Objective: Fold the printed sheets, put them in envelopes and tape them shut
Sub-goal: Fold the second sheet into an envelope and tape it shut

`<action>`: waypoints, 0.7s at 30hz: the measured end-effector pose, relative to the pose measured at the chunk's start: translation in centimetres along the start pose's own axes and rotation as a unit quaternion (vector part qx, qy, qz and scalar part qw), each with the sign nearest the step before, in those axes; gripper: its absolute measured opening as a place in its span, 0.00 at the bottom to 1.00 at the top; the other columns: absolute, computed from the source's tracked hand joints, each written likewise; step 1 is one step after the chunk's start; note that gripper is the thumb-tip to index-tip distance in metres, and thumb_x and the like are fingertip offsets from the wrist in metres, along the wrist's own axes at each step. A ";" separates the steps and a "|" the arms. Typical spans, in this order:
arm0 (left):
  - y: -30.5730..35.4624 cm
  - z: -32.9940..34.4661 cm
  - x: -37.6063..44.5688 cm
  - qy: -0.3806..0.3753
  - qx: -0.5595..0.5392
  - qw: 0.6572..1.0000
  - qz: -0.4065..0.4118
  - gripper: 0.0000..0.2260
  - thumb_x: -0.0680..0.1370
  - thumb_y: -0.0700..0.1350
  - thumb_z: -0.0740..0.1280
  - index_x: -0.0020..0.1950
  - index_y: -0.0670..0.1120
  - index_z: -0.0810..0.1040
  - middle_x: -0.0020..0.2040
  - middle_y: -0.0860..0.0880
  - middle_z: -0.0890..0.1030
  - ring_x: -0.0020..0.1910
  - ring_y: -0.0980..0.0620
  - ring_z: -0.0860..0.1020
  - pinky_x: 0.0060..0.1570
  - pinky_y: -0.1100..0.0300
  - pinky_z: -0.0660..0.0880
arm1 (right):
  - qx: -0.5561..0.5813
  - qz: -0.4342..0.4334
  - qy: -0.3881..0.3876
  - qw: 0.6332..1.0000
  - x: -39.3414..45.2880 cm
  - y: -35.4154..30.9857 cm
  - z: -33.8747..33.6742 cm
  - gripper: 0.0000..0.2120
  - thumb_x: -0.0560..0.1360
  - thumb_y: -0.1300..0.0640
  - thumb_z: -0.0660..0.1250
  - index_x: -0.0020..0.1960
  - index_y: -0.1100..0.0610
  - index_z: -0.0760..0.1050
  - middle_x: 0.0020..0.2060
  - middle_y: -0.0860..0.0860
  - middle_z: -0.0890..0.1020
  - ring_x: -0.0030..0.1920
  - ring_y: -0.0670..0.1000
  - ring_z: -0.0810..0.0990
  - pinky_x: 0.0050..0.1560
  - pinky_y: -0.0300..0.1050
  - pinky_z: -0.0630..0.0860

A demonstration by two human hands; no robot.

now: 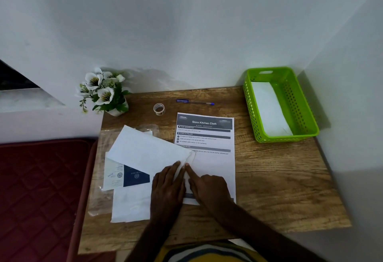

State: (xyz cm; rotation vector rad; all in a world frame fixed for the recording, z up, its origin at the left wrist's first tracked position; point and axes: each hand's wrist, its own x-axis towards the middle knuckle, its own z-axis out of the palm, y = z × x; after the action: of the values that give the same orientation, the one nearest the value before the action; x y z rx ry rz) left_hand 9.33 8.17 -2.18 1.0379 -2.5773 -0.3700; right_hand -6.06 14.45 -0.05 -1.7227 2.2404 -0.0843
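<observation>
While both hands press down at the near middle of the wooden table (279, 178), the step in hand looks like the folding one. A white sheet (145, 147), blank side up, lies slantwise from the far left toward the hands, its right end lapping over a printed sheet (207, 135) headed "Store Kitchen Cloth". Left hand (166, 187): fingers straight, flat on the paper, gripping nothing. Right hand (209, 187): forefinger stretched out and pressing the paper just beside the left fingertips; other fingers look tucked, and I cannot tell whether they pinch any edge. The two hands meet where the slanted sheet's corner is crumpled a little.

Judgement: a crease is being set. Next move calls for running the fingers along the fold line with the sheet held from sliding, since it sits askew on the paper beneath.

Around: more white paper or envelopes (130, 205) at the near left, with a dark blue card (135, 175) and a clear plastic wrapper (99, 199) under them. Tape roll (159, 109) and blue pen (194, 102) lie far of the sheets, apart from the hands. Green basket (306, 116) at far right holds something white. Potted white flowers (103, 91) at the far left corner.

The loose pile at left crowds the folding room; the tape is a reach away over the printed sheet.
</observation>
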 end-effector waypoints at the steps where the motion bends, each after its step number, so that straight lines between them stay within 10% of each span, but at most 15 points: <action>1: 0.0 0.0 0.0 -0.003 0.000 1.000 -0.002 0.21 0.82 0.49 0.60 0.72 0.43 0.76 0.74 0.43 0.74 0.72 0.41 0.73 0.71 0.45 0.67 | -0.005 0.005 0.023 1.000 0.1 0.1 -0.3 0.30 0.83 0.43 0.62 0.81 0.44 0.58 0.36 0.52 0.84 0.34 0.50 0.82 0.35 0.43 0.74; 14: -0.5 -1.6 4.6 -0.004 -0.012 0.999 -0.033 0.12 0.78 0.51 0.69 0.55 0.46 0.85 0.59 0.46 0.84 0.59 0.43 0.81 0.60 0.46 0.75 | 0.034 0.085 0.004 0.996 3.1 1.0 -1.8 0.36 0.81 0.30 0.49 0.83 0.44 0.46 0.48 0.55 0.84 0.47 0.54 0.83 0.47 0.48 0.76; 21: -2.5 -1.7 11.0 -0.152 0.010 0.988 -0.008 0.24 0.77 0.59 0.70 0.70 0.48 0.76 0.71 0.46 0.75 0.72 0.44 0.71 0.73 0.44 0.64 | 0.101 0.143 -0.019 0.984 3.1 0.5 -1.6 0.42 0.79 0.29 0.56 0.83 0.46 0.41 0.57 0.54 0.83 0.55 0.53 0.83 0.54 0.47 0.75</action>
State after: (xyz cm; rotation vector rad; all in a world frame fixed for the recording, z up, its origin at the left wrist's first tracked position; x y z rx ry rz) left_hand 4.11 -1.48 0.80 1.0823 -2.8451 -0.5461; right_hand -7.68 11.42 0.69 -1.2779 2.3357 -0.2046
